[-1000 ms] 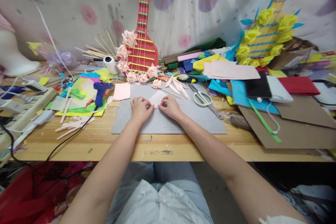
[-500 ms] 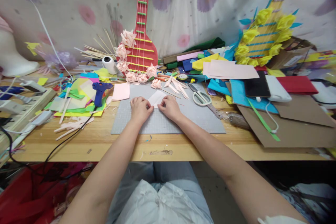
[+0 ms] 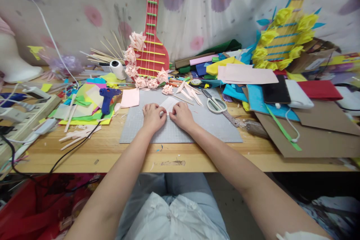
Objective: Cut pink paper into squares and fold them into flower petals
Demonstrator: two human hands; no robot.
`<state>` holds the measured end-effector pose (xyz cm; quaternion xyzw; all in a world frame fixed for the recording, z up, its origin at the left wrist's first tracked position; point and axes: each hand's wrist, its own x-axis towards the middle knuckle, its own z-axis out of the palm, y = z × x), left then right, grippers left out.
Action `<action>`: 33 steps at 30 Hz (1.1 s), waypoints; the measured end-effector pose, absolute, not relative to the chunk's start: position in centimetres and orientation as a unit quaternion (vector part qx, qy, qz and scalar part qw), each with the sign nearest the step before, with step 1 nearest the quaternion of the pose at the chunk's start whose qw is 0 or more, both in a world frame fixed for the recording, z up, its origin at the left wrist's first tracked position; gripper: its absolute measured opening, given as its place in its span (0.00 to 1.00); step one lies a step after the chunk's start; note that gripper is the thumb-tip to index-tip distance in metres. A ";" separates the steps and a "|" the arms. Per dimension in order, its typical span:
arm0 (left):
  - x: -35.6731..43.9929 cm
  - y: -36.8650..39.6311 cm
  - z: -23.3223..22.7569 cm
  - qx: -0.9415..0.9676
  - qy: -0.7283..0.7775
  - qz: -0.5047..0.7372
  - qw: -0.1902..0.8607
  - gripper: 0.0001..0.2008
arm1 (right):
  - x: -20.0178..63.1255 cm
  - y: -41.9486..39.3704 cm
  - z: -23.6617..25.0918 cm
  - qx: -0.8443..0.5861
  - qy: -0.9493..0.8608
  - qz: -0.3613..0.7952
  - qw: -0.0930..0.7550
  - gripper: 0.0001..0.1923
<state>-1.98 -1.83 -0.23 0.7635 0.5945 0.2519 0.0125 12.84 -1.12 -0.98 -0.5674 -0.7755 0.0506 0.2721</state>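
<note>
My left hand point(image 3: 153, 116) and my right hand point(image 3: 182, 115) rest side by side on a grey cutting mat point(image 3: 208, 127). Between them they pinch and press a small pale pink piece of paper point(image 3: 169, 103), which lies flat on the mat with its far end sticking out past my fingers. A second pale pink paper square point(image 3: 130, 98) lies at the mat's left far corner. Folded pink paper strips point(image 3: 189, 93) and pink paper flowers point(image 3: 152, 82) lie just beyond the mat.
Scissors point(image 3: 218, 105) lie right of my hands, a blue glue gun point(image 3: 107, 97) to the left on coloured paper. A red cardboard guitar point(image 3: 153, 33) leans on the wall. Brown cardboard point(image 3: 315, 138), a black phone point(image 3: 275, 93) and paper stacks crowd the right.
Both hands have slid a little farther along the paper and closer together, covering more of it. Nothing else has moved.
</note>
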 end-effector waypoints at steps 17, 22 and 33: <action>-1.9 -1.2 -0.5 0.720 0.642 0.255 0.067 0.09 | 12.8 -1.4 -0.7 -0.573 -0.784 0.007 0.239 0.10; -1.9 -1.3 -0.4 0.724 0.638 0.254 0.063 0.09 | 12.7 -1.7 -0.4 -0.584 -0.778 0.005 0.232 0.15; -1.9 -1.5 0.0 0.726 0.637 0.246 0.083 0.12 | 13.8 -1.4 -1.1 -0.559 -0.778 0.078 0.276 0.15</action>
